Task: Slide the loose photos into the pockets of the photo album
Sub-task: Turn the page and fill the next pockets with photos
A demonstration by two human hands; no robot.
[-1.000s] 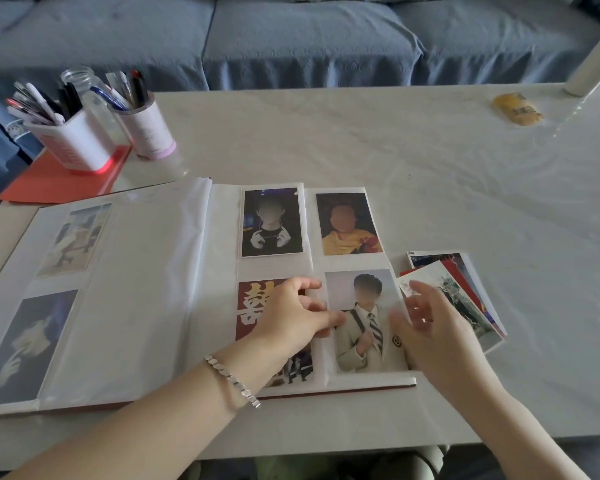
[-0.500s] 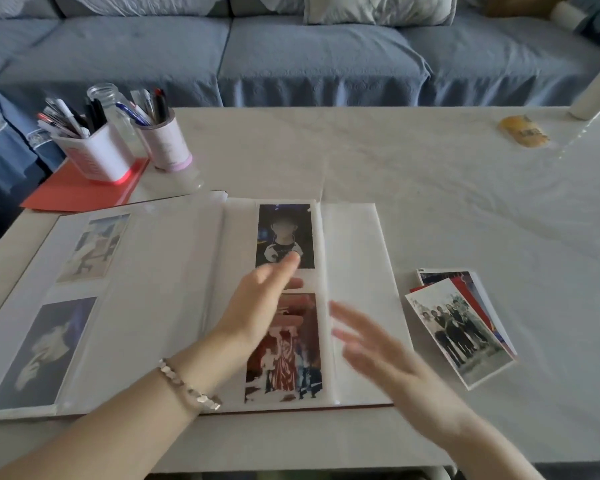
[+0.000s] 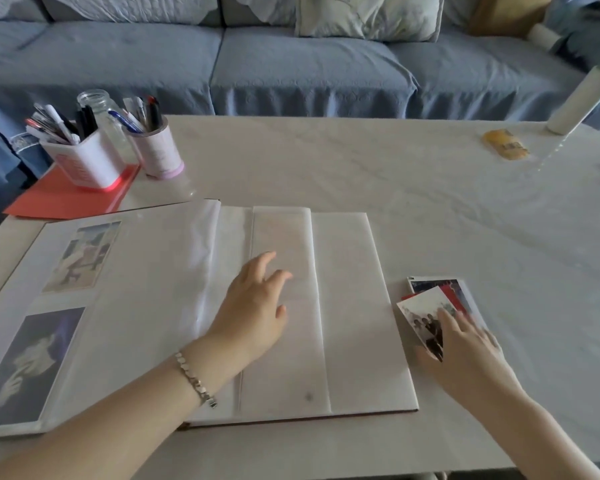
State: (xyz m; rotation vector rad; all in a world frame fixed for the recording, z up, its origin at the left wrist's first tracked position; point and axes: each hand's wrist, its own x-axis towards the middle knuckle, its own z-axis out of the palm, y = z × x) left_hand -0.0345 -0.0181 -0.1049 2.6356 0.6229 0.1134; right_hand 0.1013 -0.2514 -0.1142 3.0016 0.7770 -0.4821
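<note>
The photo album (image 3: 347, 306) lies open and flat on the near left part of the pale table (image 3: 361, 168), its lower edge close to the table's near edge. Its right-hand page shows only white, translucent pocket sheets in tall vertical strips, with nothing visible in them. The left-hand page carries two filled pockets one above the other: a pale, washed-out upper photo (image 3: 84, 256) and a darker bluish lower photo (image 3: 32, 362), both softened by the plastic over them.

The left hand (image 3: 253, 313) rests on the right-hand page near the spine, palm down, fingers loosely spread and only slightly bent, holding nothing. A beaded bracelet (image 3: 194, 379) sits on that wrist.

Just beside the album's right edge lies a small fanned stack of loose photos (image 3: 430, 285). The top photo (image 3: 420, 311) is a black-and-white group picture, turned at an angle to the ones under it, with a red edge showing beneath. The right hand (image 3: 465, 351) is laid over this stack, fingers fairly straight across the top photo and the thumb at its near corner; motion blur hides whether the thumb actually pinches it.

At the far left corner a white square pen holder (image 3: 87, 164) stands on a red folder (image 3: 66, 199), with a round pen cup (image 3: 158, 154) and a clear glass jar (image 3: 101, 109) close by. A yellow packet (image 3: 506, 145) and a white bottle (image 3: 582, 102) are at the far right. A blue sofa (image 3: 309, 71) runs behind the table.
</note>
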